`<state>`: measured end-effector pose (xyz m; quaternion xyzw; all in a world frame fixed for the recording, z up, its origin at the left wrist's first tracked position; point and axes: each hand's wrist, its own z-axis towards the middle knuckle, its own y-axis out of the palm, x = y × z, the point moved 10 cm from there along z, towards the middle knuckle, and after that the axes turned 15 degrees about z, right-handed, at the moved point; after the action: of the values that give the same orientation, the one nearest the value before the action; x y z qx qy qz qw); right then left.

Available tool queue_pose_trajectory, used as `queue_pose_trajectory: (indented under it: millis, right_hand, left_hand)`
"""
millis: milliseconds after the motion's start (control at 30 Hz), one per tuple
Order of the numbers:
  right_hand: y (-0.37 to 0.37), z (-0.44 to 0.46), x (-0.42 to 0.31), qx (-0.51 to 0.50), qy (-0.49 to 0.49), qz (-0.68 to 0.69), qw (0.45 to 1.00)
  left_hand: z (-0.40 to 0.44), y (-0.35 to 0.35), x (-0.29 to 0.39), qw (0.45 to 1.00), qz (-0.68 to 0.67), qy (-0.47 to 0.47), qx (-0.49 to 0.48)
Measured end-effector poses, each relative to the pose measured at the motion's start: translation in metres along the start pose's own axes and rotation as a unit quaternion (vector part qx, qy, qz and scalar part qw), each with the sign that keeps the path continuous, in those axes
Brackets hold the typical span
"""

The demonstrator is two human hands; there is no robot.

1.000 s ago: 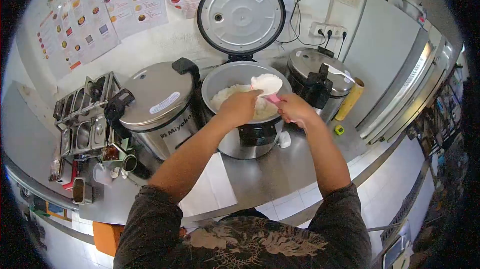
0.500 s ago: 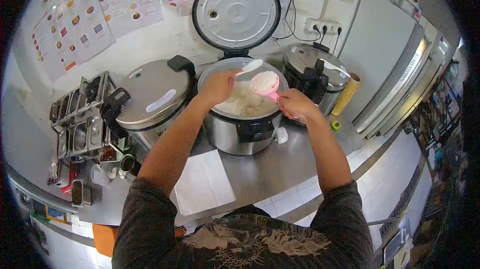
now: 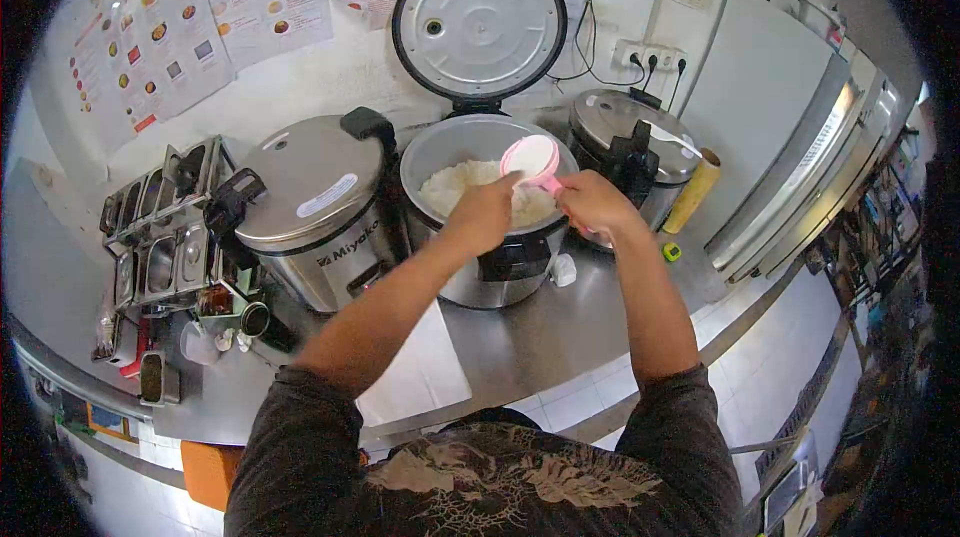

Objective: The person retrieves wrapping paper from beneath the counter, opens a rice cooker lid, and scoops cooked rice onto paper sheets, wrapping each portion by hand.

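The open rice cooker [image 3: 470, 272] stands in front of me with white rice [image 3: 452, 183] inside. Above the rice, my right hand [image 3: 598, 203] is closed around the handle of a pink scoop [image 3: 548, 182]. My left hand [image 3: 482, 215] is closed on a white rice paddle [image 3: 531, 153], and its flat head lies over the scoop's mouth. Most of the paddle's handle is hidden by my fingers. How much rice the scoop holds is covered by the paddle. The cooker's raised lid [image 3: 480, 27] leans back toward the wall.
Closed cookers stand to the left [image 3: 310, 187] and right [image 3: 625, 127], a white spoon [image 3: 675, 140] on the right one. A white sheet [image 3: 420, 377] lies on the steel counter [image 3: 520, 347]. Metal containers [image 3: 160, 272] sit at left, a fridge [image 3: 770, 97] at right.
My left hand has come down and nearer to me, bringing the paddle from above the pot onto the scoop. The scoop has barely moved.
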<state>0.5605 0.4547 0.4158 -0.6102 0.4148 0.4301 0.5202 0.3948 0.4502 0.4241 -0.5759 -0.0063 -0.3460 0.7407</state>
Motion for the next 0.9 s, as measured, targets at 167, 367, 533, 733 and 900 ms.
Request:
queue_pose_trajectory:
  millis: [167,367,533,733,900]
  right_hand:
    - [0.003,-0.001,0.012,-0.007,0.014,0.011,1.0]
    - [0.0,-0.001,0.009,-0.039,0.005,-0.02,0.999]
    - [0.012,-0.055,-0.009,-0.001,-0.046,-0.062,0.997]
    - [0.096,-0.129,0.04,-0.129,0.053,0.055,0.989]
    - [0.21,-0.16,0.127,-0.148,-0.026,0.0,0.989]
  left_hand:
    - [0.017,0.006,-0.031,0.999,0.003,0.041,0.021]
    - [0.008,0.003,-0.029,0.996,0.084,-0.015,0.028]
    - [0.006,0.007,-0.047,0.939,0.332,-0.071,0.056]
    - [-0.062,-0.064,-0.072,0.963,0.216,-0.022,0.161]
    - [-0.244,0.015,-0.19,0.991,0.096,-0.09,-0.025]
